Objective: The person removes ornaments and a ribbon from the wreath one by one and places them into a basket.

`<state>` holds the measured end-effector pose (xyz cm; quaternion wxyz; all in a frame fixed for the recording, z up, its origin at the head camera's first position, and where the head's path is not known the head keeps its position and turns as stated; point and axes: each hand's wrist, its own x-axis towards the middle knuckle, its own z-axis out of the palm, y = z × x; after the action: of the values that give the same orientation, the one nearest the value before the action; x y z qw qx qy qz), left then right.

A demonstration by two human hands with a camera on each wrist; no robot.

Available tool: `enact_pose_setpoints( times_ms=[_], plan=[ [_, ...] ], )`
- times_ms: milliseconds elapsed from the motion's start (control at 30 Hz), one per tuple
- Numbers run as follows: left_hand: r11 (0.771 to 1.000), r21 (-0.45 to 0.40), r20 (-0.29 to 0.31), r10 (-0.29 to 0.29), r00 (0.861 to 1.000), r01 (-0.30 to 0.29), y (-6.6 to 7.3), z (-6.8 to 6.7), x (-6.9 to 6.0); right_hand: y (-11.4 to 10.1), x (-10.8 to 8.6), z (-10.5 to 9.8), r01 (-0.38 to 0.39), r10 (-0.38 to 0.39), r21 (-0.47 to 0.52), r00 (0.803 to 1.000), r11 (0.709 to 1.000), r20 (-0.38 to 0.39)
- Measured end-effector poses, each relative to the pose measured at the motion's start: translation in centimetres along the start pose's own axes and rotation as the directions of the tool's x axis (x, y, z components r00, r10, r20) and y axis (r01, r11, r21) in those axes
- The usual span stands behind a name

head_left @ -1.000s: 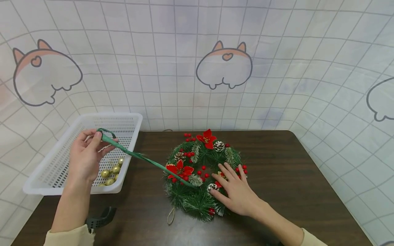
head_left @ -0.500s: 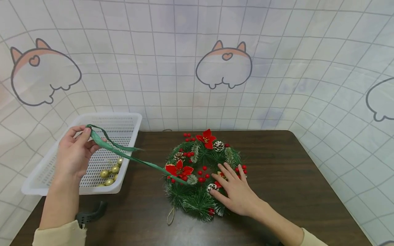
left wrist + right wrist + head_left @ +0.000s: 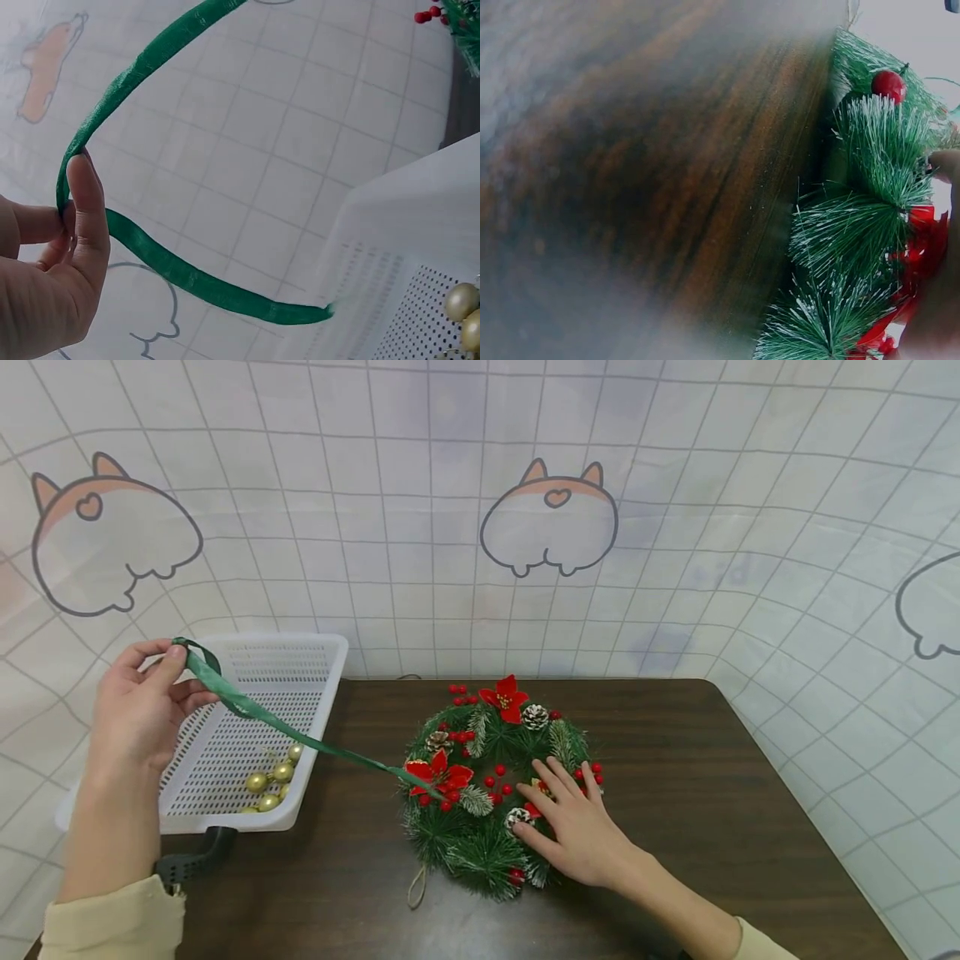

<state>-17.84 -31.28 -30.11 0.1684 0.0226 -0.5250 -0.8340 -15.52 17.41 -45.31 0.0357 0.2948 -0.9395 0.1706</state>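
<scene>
My left hand (image 3: 138, 714) pinches a green ribbon (image 3: 264, 716) between thumb and fingers, raised over the left part of a white basket. The ribbon runs down to the right to a Christmas wreath (image 3: 487, 852), its lower end lying by a red poinsettia (image 3: 437, 772). In the left wrist view a loose tail of ribbon (image 3: 195, 281) hangs beyond the fingers. With fingers spread, my right hand (image 3: 577, 835) rests on the wreath's right side, beside a snowy pinecone (image 3: 517, 818). Green needles (image 3: 847, 225) and a red berry (image 3: 889, 86) show in the right wrist view.
The white perforated basket (image 3: 300, 639) stands at the table's left, with several gold balls (image 3: 268, 802) inside. A twine loop (image 3: 416, 889) sticks out from the wreath's lower left. A tiled-pattern cloth (image 3: 420, 527) hangs behind the dark wooden table (image 3: 690, 760).
My left hand has moved left and upward with the ribbon, drawing its lower end across the wreath toward the left poinsettia. My right hand and the wreath have stayed in place.
</scene>
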Motion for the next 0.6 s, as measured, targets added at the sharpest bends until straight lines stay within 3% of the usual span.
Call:
enact_pose_setpoints(
  times_ms=[333, 600],
  plan=[
    [0.995, 0.062, -0.074, 0.079, 0.994, -0.075, 2.8, 0.5, 1.1, 0.1, -0.1, 0.1, 0.007, -0.007, -0.008, 1.000, 1.000, -0.007],
    [0.994, 0.069, -0.099, 0.090, 0.991, -0.083, 4.2, 1.0, 1.7, 0.1, -0.1, 0.0, 0.007, -0.007, 0.000, 1.000, 1.000, -0.008]
  ],
)
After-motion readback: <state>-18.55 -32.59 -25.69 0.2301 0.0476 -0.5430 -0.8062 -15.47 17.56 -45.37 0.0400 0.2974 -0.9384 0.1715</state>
